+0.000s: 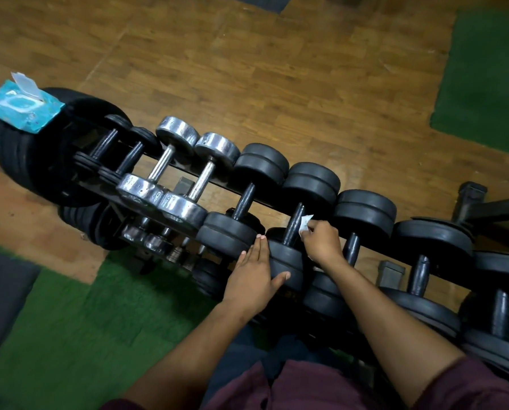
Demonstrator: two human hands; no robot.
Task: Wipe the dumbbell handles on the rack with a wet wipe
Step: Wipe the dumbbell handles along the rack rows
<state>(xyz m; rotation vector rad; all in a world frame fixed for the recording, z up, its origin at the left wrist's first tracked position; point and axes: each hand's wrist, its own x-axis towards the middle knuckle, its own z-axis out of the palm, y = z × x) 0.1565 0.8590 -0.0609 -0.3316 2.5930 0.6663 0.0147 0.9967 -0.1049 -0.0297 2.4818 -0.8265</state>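
wooden floor (247, 69), green mats (484, 84); right hand (321, 244) pinches wipe (305, 224), left hand (254, 279) flat.

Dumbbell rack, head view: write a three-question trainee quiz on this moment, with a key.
1. True or false: the right hand holds the wet wipe against a black dumbbell handle.
2. Where does the left hand rest? A) on the wipes packet B) on that dumbbell's near black weight C) on the floor
3. Fill in: the two chrome dumbbells lie to the ____ of the handle being wiped.

Key: 1 true; 2 B; 3 left
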